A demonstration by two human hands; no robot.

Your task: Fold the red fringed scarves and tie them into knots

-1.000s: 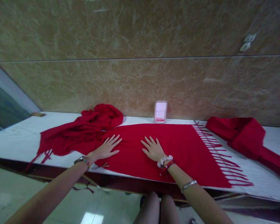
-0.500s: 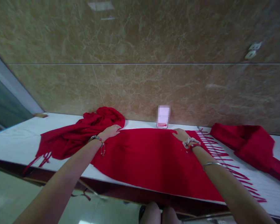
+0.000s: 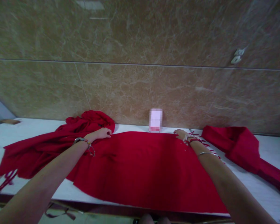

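A red fringed scarf (image 3: 140,168) lies spread over the white tabletop, its far edge running between my two hands. My left hand (image 3: 104,133) is closed, fingers curled over the scarf's far edge at the left. At the right end of the same edge, my right hand (image 3: 180,134) pinches the cloth close to the fringe. The right forearm covers most of that fringe. A second red cloth (image 3: 91,122) lies rumpled left of my left hand, with tassels hanging at its near left end.
A folded red scarf (image 3: 238,147) rests at the right. Between my hands, a small blurred pink-white object (image 3: 156,120) leans by the marbled wall (image 3: 135,90). White sockets (image 3: 238,56) are on the wall. A brown strap (image 3: 60,214) hangs below the table edge.
Both hands' fingers have curled onto the scarf's far edge. The left hand has shifted a little left. The scarf sits nearer the front, and the view has tilted and come closer.
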